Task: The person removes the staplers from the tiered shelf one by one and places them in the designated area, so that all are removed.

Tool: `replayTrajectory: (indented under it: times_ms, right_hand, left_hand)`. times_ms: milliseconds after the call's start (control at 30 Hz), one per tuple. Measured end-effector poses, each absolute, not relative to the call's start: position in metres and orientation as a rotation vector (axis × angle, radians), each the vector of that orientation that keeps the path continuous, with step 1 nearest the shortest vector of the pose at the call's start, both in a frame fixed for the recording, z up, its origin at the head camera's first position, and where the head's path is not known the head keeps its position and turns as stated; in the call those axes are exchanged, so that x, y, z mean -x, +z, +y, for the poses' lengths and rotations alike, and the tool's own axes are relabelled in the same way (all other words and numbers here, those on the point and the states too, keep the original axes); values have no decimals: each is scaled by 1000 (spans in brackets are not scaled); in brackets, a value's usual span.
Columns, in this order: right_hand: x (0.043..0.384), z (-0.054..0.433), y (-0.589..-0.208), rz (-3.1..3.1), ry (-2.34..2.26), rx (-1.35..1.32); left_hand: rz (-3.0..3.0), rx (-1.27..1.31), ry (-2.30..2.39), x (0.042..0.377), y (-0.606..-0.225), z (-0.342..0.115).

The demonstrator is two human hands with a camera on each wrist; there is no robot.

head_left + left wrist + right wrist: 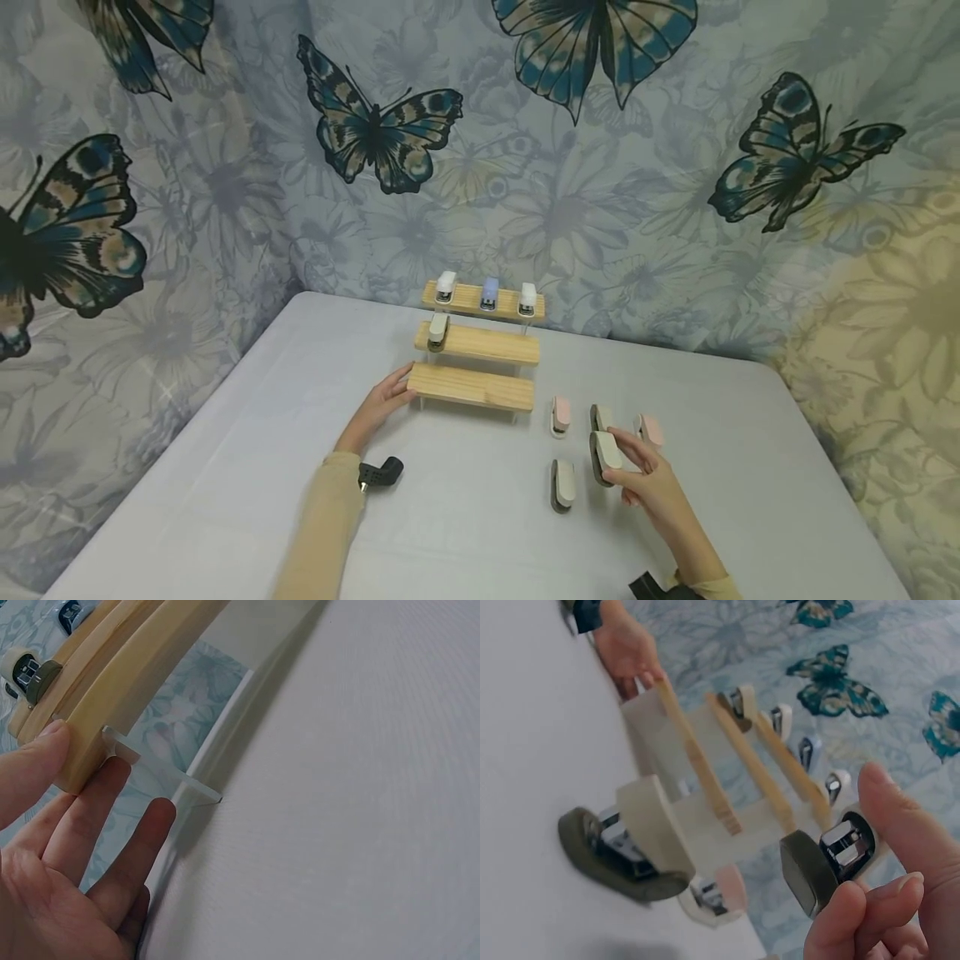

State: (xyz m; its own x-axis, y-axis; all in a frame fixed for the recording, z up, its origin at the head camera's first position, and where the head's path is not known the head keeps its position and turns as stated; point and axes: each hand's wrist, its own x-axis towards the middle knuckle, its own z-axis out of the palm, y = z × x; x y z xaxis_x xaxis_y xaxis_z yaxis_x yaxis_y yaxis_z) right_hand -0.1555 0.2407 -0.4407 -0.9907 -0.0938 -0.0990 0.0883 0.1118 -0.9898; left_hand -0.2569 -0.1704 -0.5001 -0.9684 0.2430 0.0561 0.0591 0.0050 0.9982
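Note:
My left hand [378, 408] pinches the left end of the bottom board of a three-tier wooden display rack [471, 388]; in the left wrist view the thumb and fingers meet either side of the board [124, 690]. A cream stapler with a grey-green base [606, 454] is held between thumb and fingers of my right hand [651, 483], above the table. In the right wrist view, this held stapler [814, 870] shows its metal front. Close by on the table lie a similar cream stapler [564, 483], another [602, 416] partly hidden, and pink staplers [561, 414], one beyond the fingers.
On the rack's top tier stand a white stapler [446, 285], a blue stapler [490, 293] and another white one [527, 298]. A cream stapler [438, 331] occupies the middle tier's left end. The white table [465, 508] meets butterfly-patterned cloth walls [570, 208] behind and at left.

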Motion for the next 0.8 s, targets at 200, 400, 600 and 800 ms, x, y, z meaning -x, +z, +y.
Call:
replayTrajectory:
  times_ms: [200, 400, 600, 800]
  right_hand:
    - [144, 251, -449, 2262, -1933, -108]
    - [139, 256, -455, 2268, -1893, -164]
    - [134, 263, -466, 2259, -1852, -197]
    - [132, 265, -475, 2248, -1872, -161]
  left_hand:
    - [2151, -299, 2085, 255, -500, -168]
    - [2141, -297, 2109, 255, -499, -171]
    - [2153, -285, 2087, 254, -499, -170]
    - [2147, -274, 2092, 254, -498, -167]
